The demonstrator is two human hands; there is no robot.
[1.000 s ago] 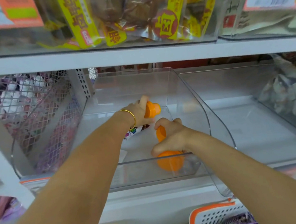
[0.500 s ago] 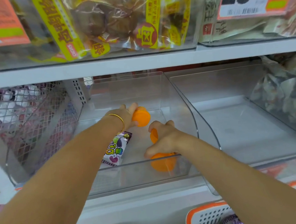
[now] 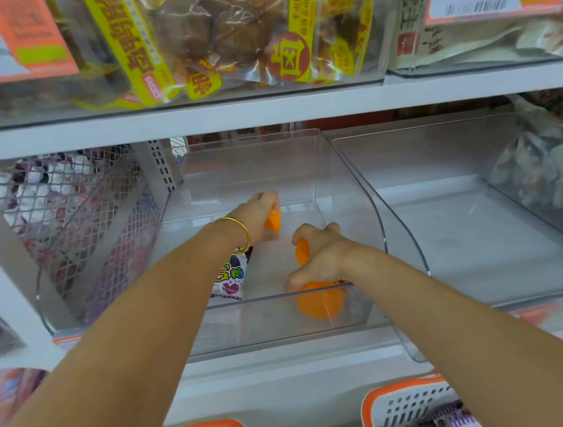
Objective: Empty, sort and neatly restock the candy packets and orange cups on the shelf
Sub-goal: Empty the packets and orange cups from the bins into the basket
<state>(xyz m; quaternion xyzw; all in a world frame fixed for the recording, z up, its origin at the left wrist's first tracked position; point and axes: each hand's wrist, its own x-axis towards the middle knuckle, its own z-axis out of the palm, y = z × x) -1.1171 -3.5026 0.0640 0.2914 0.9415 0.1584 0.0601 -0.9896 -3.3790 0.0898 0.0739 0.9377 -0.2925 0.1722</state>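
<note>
white shelf (image 3: 287,364), clear bin (image 3: 266,321) on it with a candy packet (image 3: 230,282) inside, second bin (image 3: 481,228) right beside, wire basket (image 3: 67,216) on left

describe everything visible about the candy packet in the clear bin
The candy packet is a glossy plastic wrapper, white and purple with green lettering and a grape picture. It lies flat on the floor of the clear bin, near its front wall. Its far end is hidden behind the left wrist; contact cannot be told.
</note>
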